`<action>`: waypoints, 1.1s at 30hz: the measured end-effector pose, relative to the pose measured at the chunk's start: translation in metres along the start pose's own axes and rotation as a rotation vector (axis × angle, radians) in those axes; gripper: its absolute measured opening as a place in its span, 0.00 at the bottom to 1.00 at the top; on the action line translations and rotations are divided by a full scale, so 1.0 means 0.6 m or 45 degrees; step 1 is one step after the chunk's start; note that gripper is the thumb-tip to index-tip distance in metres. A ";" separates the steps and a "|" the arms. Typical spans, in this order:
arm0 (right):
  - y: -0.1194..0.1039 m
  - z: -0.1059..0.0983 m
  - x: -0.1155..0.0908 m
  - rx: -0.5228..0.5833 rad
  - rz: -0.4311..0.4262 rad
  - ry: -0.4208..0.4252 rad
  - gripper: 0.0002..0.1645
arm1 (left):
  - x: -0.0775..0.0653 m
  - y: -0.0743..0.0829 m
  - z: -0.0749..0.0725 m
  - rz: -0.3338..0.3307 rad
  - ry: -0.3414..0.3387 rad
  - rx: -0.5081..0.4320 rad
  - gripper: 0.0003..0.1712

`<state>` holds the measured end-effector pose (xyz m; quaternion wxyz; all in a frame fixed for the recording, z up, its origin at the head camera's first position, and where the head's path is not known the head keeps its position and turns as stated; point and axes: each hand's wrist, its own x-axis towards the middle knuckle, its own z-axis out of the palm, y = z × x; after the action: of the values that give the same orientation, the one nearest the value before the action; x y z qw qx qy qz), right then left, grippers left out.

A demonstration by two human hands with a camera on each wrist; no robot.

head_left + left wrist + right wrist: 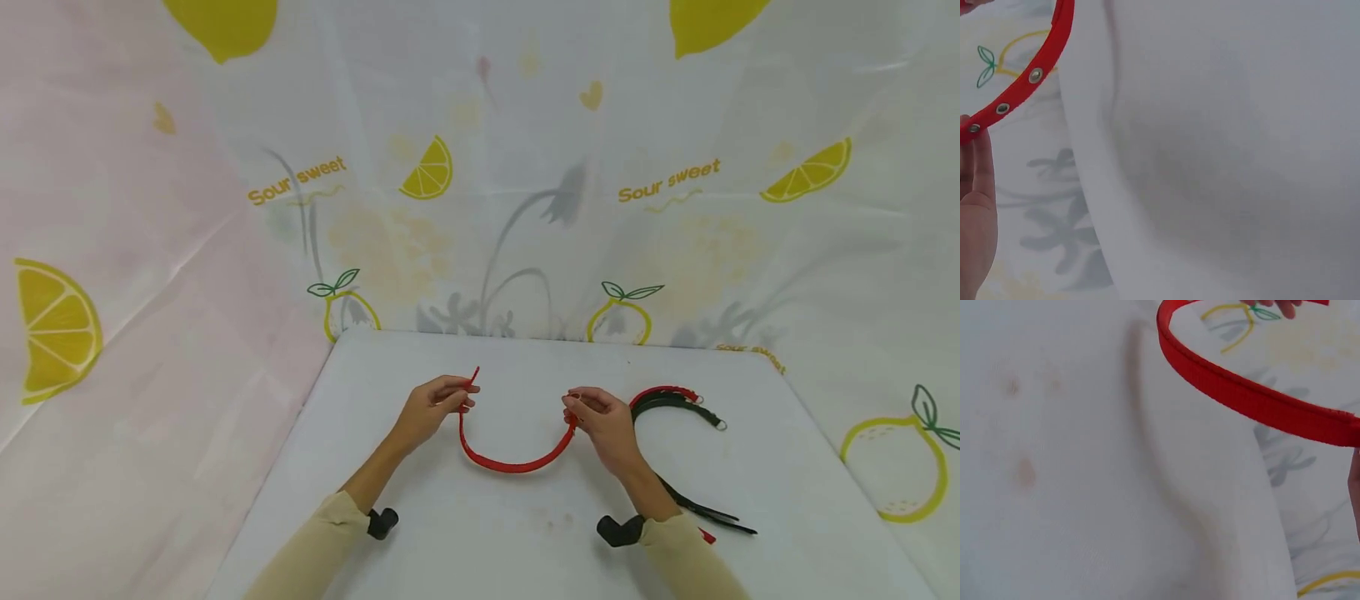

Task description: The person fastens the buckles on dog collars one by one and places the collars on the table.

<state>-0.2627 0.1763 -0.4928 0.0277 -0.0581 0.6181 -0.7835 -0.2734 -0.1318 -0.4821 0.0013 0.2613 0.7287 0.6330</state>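
A red collar hangs in a U shape above the white table, its ends held in two hands. My left hand pinches one end, whose tip sticks up past the fingers. In the left wrist view, metal eyelets run along that end of the red collar. My right hand pinches the other end, where the fingers mostly hide the fitting. A plain red stretch of the collar curves across the right wrist view, which catches only a sliver of the right hand at its edge.
Right of my right forearm, black collars with metal rings lie curved on the white table, partly covered by that arm. Another red collar lies along them. A lemon-print sheet rises behind the table and at its sides.
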 end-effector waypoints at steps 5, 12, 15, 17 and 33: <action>-0.024 0.030 -0.010 0.097 -0.075 -0.110 0.19 | 0.006 0.030 0.021 0.031 -0.031 0.055 0.15; -0.033 0.052 -0.015 -0.067 -0.111 -0.126 0.19 | 0.007 0.063 0.046 0.160 -0.089 0.159 0.15; -0.030 0.056 -0.014 -0.169 -0.111 -0.113 0.19 | 0.005 0.070 0.053 0.214 -0.113 0.194 0.15; -0.027 0.059 -0.015 -0.217 -0.117 -0.120 0.19 | 0.004 0.071 0.057 0.238 -0.133 0.219 0.15; -0.042 0.082 -0.041 -0.406 -0.185 -0.193 0.19 | 0.001 0.070 0.080 0.336 -0.243 0.280 0.14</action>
<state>-0.2317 0.1377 -0.4587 0.0078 -0.1651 0.7248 -0.6689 -0.2421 -0.0844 -0.4524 -0.0413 0.4120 0.7494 0.5167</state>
